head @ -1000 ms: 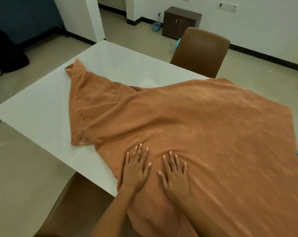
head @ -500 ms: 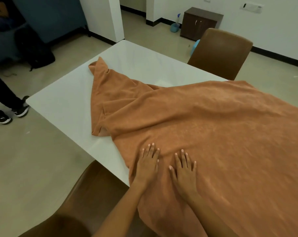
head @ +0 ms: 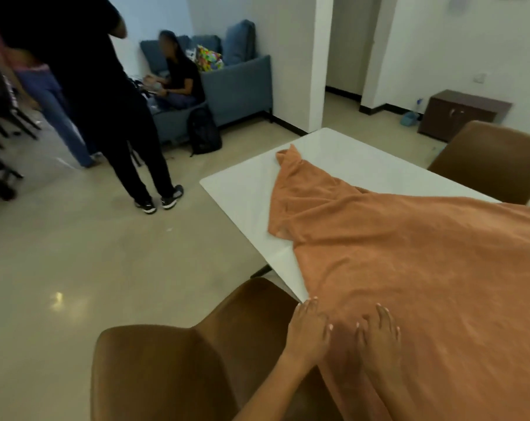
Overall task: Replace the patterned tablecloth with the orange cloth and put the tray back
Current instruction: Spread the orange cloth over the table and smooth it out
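Only the head view to go on, so here goes. Both hands are flat on the orange cloth [head: 409,268] at the near edge of the white worktop [head: 242,189]. The left hand [head: 308,331] has its fingers straight and sits right at the cloth's left border, where it hangs over the worktop edge. The right hand [head: 379,335] is just beside it, fingers spread, pressing down. Neither is gripping anything, they're just palms on fabric.

The cloth itself only covers part of the top. Its far-left corner [head: 288,156] is bunched and folded back on itself, and a wide strip of bare white shows on the left.

What I'd worry about:
- Smoothing from this end alone probably won't undo that folded corner, it could just push the wrinkle further.
- The cloth looks skewed, so pulling it toward the near side might drag it off the far edge.
- The brown chair [head: 172,372] is tucked close under the hanging edge, so the fabric could snag on it.

No tray or patterned tablecloth anywhere in view, so I can't say where those are.

No readable writing, labels or brands that I can make out. It's all too soft and blurry.
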The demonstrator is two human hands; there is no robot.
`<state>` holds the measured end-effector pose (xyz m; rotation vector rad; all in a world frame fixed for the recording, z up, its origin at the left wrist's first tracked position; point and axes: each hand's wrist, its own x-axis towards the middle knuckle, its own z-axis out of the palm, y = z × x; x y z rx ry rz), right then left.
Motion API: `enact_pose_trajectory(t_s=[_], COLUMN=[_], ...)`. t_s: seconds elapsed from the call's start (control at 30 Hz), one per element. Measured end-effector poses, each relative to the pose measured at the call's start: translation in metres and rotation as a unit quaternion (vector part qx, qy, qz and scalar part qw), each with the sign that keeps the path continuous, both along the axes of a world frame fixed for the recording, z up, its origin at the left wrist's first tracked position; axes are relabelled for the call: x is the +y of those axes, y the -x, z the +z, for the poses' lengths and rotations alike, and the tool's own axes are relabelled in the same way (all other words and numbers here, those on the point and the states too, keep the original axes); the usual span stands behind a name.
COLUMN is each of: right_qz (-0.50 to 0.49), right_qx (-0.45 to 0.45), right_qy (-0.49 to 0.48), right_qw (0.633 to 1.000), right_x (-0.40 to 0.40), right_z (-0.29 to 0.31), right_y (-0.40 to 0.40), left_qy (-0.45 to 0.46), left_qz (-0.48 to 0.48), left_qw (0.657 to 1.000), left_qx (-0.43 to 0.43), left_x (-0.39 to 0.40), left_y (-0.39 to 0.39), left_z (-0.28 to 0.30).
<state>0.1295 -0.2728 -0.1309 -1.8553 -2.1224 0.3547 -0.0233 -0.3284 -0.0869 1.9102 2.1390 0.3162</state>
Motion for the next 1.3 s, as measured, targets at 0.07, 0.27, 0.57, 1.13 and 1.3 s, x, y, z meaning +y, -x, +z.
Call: enact_pose_trajectory(t_s=[0.07,0.27,0.57,1.13,1.3], right_qz=[0.011,0.013,-0.006,-0.006,-0.088], right_qx=[0.001,0.064,0.127,0.154,0.141], right_qy=[-0.016,0.031,0.0,-0.09,-0.086], right_qw=[1.0,0.997,0.992,0.984,0.982], right_x=[-0.015,-0.062,-0.116,-0.165,-0.125], right_z=[0.012,0.062,0.07,0.097,0.084], right_y=[0.013,0.067,0.173,0.436,0.472], left_qy=[0.006,-0.03,-0.071,-0.056,-0.045], left_qz=[0.018,0.081,0.1,-0.066,-0.165], left_qw=[1.0,0.996,0.991,0.995,0.983], left_qx=[-0.018,-0.009,-0.046,-0.053,-0.06], left_x=[-0.018,-0.064,-0.135,-0.159,-0.1], left_y=[0.008,0.05,0.151,0.422,0.464], left_z=[0.018,0.051,0.076,0.072,0.067])
